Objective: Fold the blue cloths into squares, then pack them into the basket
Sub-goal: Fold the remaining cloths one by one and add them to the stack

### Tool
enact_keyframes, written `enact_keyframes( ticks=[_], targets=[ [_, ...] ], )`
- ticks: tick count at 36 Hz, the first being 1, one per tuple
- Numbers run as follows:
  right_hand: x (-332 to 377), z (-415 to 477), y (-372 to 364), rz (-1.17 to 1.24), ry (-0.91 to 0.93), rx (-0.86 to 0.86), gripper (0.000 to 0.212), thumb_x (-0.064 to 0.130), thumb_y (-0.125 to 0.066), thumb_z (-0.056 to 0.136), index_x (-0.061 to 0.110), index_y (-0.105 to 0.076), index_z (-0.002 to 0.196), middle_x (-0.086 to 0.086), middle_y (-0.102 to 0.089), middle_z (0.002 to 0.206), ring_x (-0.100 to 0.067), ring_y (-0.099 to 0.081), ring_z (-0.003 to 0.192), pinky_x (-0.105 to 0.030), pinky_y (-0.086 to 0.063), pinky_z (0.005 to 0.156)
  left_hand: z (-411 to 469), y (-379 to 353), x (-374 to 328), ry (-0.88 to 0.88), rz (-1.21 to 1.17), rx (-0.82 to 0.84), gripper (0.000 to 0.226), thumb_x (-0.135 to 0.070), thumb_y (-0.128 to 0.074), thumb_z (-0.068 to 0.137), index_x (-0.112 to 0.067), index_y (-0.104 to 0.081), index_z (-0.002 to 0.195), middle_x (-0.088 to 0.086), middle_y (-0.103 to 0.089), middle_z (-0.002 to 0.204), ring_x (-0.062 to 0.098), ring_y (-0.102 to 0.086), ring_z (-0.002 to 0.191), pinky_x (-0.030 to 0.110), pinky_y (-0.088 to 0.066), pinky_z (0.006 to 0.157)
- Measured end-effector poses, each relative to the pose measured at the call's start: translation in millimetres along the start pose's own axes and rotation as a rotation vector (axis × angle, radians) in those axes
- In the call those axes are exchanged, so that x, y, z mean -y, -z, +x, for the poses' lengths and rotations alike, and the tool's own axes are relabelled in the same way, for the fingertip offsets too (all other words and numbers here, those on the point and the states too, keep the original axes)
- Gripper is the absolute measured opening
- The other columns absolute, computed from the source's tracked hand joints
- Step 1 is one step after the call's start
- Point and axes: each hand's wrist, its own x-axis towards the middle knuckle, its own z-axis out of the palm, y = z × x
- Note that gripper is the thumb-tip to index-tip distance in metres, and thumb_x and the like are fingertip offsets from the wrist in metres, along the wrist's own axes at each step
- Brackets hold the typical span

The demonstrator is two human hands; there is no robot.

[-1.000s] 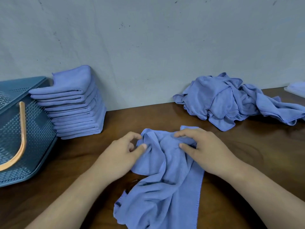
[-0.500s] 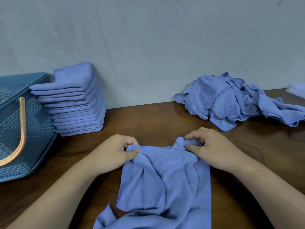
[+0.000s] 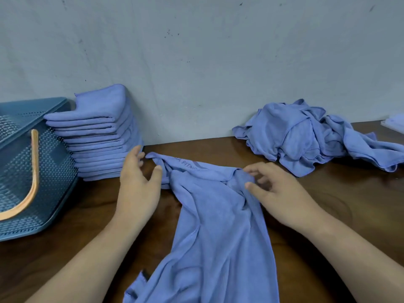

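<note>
A blue cloth (image 3: 218, 215) lies rumpled on the brown table (image 3: 349, 204) in front of me, its top edge spread out and its lower part running off the near edge. My left hand (image 3: 137, 184) hovers at the cloth's top left corner, fingers spread and thumb apart. Over the top right corner is my right hand (image 3: 277, 193), fingers loosely bent, gripping nothing. The blue perforated basket (image 3: 21, 149) with an orange handle stands at the far left. Beside it, against the wall, is a stack of folded blue cloths (image 3: 98, 136).
A heap of unfolded blue cloths (image 3: 306, 136) lies at the back right against the grey wall. A pale flat object (image 3: 395, 123) shows at the right edge. Bare table lies between the heap and my right hand.
Both hands pulled the cloth's top edge apart and away from me, spreading it wider, then let go of it. The cloth now reaches nearer the folded stack.
</note>
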Motion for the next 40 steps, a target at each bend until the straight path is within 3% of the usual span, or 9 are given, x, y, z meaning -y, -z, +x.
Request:
enact_keyframes(
  ticks=[3,7,12,18,20,24,29,33,40],
  targets=[
    [-1.3,-2.7,-3.8,-0.142,0.009,0.08,0.033,0.05,-0.069,0.094,0.049,-0.063,0.126,0.024,-0.062,0.113,-0.004,-0.057,0.107,-0.028,-0.048,0.097,-5.4,-1.4,-3.7,-0.243,0.145,0.179,0.034,-0.03,-0.059,0.105,-0.034,-0.058,0.138,-0.018,-0.061,0.134,0.003,-0.054,0.128,0.031,-0.043,0.109],
    [3.2,-4.9,-6.3,-0.319,0.085,0.142,0.039,0.04,-0.065,0.099,0.05,-0.058,0.136,0.024,-0.058,0.114,-0.005,-0.048,0.102,-0.029,-0.045,0.092,-16.9,-8.5,-1.2,-0.422,0.337,0.41,0.021,-0.032,-0.057,0.105,-0.039,-0.065,0.123,-0.027,-0.065,0.116,0.0,-0.056,0.108,0.041,-0.048,0.1],
    [9.0,-5.6,5.3,-0.318,0.074,0.21,0.034,0.011,-0.058,0.085,0.042,-0.067,0.096,0.02,-0.064,0.094,-0.004,-0.059,0.09,-0.037,-0.053,0.076,-19.0,-7.4,-1.2,-0.428,0.309,0.465,0.01,-0.031,-0.065,0.097,-0.04,-0.069,0.1,-0.023,-0.067,0.098,0.004,-0.057,0.099,0.035,-0.049,0.091],
    [20.6,-9.8,10.3,-0.402,0.116,0.096,0.008,0.028,-0.061,0.087,0.033,-0.064,0.082,0.016,-0.066,0.069,-0.009,-0.06,0.072,-0.027,-0.038,0.061,-28.0,0.6,-11.7,-0.342,0.04,0.515,0.016,-0.017,-0.061,0.097,-0.024,-0.069,0.084,-0.004,-0.065,0.064,0.019,-0.055,0.054,0.033,-0.044,0.055],
    [23.8,-10.9,5.3,-0.381,0.189,0.03,0.005,0.045,-0.065,0.09,0.04,-0.064,0.092,0.015,-0.063,0.076,-0.007,-0.057,0.079,-0.027,-0.039,0.069,-26.9,2.4,-12.5,-0.335,-0.017,0.39,0.017,-0.015,-0.058,0.098,-0.019,-0.068,0.085,-0.002,-0.064,0.063,0.029,-0.056,0.055,0.043,-0.047,0.055],
    [30.4,-6.2,-11.0,-0.33,0.161,0.135,0.042,0.078,-0.06,0.082,0.049,-0.068,0.11,0.014,-0.057,0.084,-0.003,-0.054,0.087,-0.031,-0.044,0.084,-16.4,6.9,-7.3,-0.268,0.147,0.113,0.019,-0.022,-0.058,0.103,-0.025,-0.064,0.086,-0.008,-0.067,0.073,0.018,-0.062,0.063,0.043,-0.053,0.061],
    [43.8,29.6,-20.1,-0.099,0.05,0.153,0.018,0.041,-0.081,0.086,0.028,-0.072,0.078,0.004,-0.061,0.074,-0.008,-0.055,0.068,-0.04,-0.05,0.074,-12.5,10.2,0.2,-0.194,0.367,0.123,0.013,-0.034,-0.055,0.102,-0.034,-0.059,0.089,-0.01,-0.063,0.067,0.01,-0.06,0.065,0.038,-0.053,0.063],
    [46.3,73.9,-19.3,0.219,0.004,0.014,0.026,0.031,-0.067,0.102,0.01,-0.063,0.087,-0.015,-0.053,0.076,-0.014,-0.043,0.065,-0.035,-0.037,0.066,-10.7,8.4,-0.9,-0.2,0.387,0.081,0.009,-0.03,-0.058,0.1,-0.035,-0.059,0.093,-0.01,-0.065,0.069,0.008,-0.061,0.068,0.038,-0.053,0.067],
    [4.8,161.7,-36.1,0.007,-0.055,-0.213,0.017,0.027,-0.051,0.107,0.015,-0.055,0.097,-0.001,-0.052,0.07,-0.024,-0.05,0.064,-0.038,-0.035,0.057,-6.0,7.3,8.3,-0.339,0.354,0.051,0.024,-0.017,-0.064,0.094,-0.032,-0.067,0.113,-0.021,-0.069,0.106,0.009,-0.062,0.103,0.039,-0.047,0.097]
  ],
)
